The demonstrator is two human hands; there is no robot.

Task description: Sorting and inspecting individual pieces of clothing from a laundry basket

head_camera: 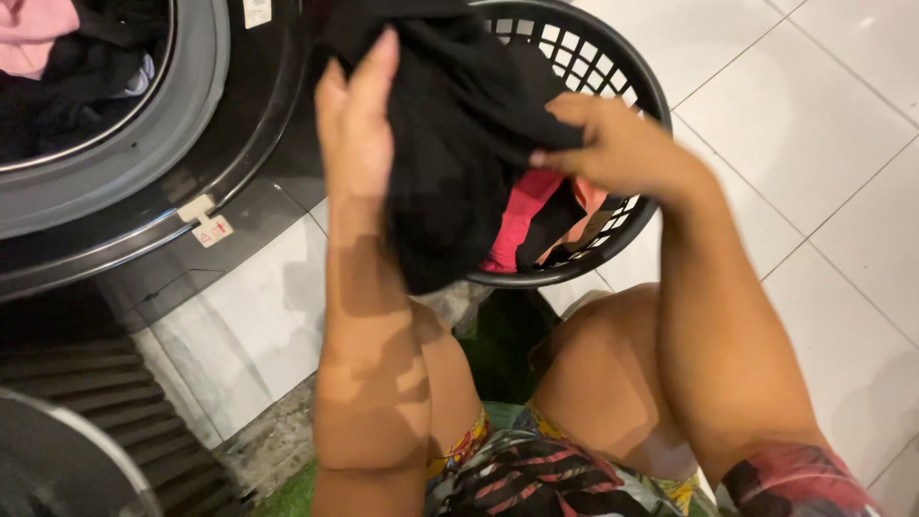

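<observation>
1. Up front, the left hand [356, 124] is raised with its fingers stretched almost straight, its palm pressed against the side of a black garment [459, 134]; whether the thumb grips the cloth from behind cannot be told.
2. Across from it, the right hand [613, 144] is closed on the same black garment, its fingertips pinching a fold at the cloth's right edge.
3. Held between the two hands, the black garment hangs in the air above the near rim of a round black laundry basket [613, 57], and its lower end droops down past that rim.
4. Inside the basket, just beneath the right hand, lie pink and red clothes [522, 225] mixed with darker fabric.
5. Off to the left stands a front-loading washing machine [191, 153] with its door open; a pink item [33, 33] and dark laundry show inside the drum.
6. Below, the person's bare knees [593, 373] are bent in a crouch over a floor of white tiles [814, 124], with patterned shorts [536, 479] at the bottom edge.
</observation>
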